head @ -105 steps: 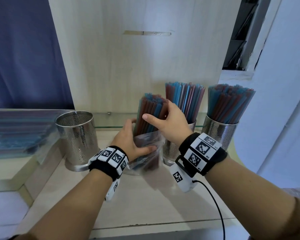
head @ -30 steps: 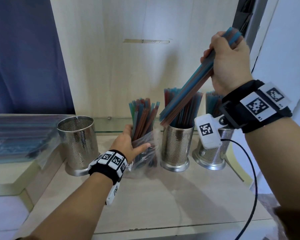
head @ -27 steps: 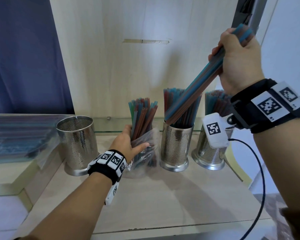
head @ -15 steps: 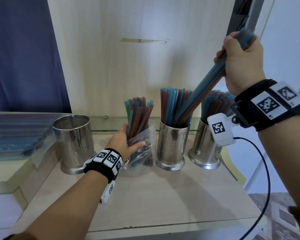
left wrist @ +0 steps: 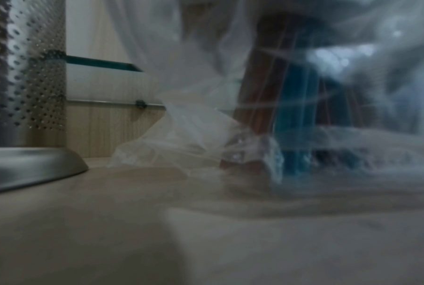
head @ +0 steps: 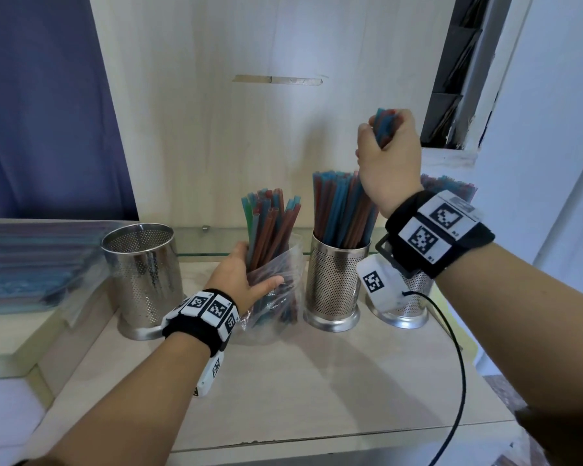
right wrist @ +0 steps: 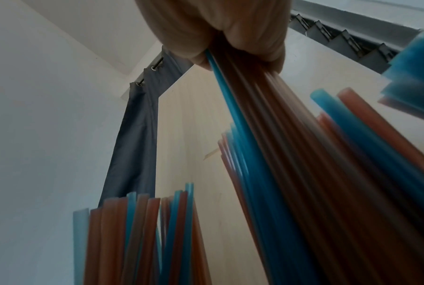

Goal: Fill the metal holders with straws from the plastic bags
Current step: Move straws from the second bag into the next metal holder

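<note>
Gripping a bundle of straws near its top end, the right hand is raised above the middle metal holder, fingers curled tightly round the bundle. From the right wrist view the bundle runs down from the fist in blue and reddish-orange lengths; its lower part goes in among the straws standing in that holder, though the exact depth cannot be told.

Item, left hand: wrapped round the clear plastic bag, thumb across the front, fingers behind, holding it upright on the wooden shelf. Bagged straws, blue, red and green, stand out of the bag's open mouth above the hand. The left wrist view shows the crumpled film and the straw bases resting on the shelf, blurred.

Item, empty metal holder: perforated steel, just to the outer side of the left hand, standing upright; its base shows close by in the left wrist view.

Item, far metal holder: beyond the right wrist and largely hidden by the wristband and its white camera unit; straw tops show above the band.

Item, flat packs of straws: lying on a raised ledge well apart from the left hand, past the empty holder.

Item, black cable: hanging from the right wrist unit down past the shelf edge.
</note>
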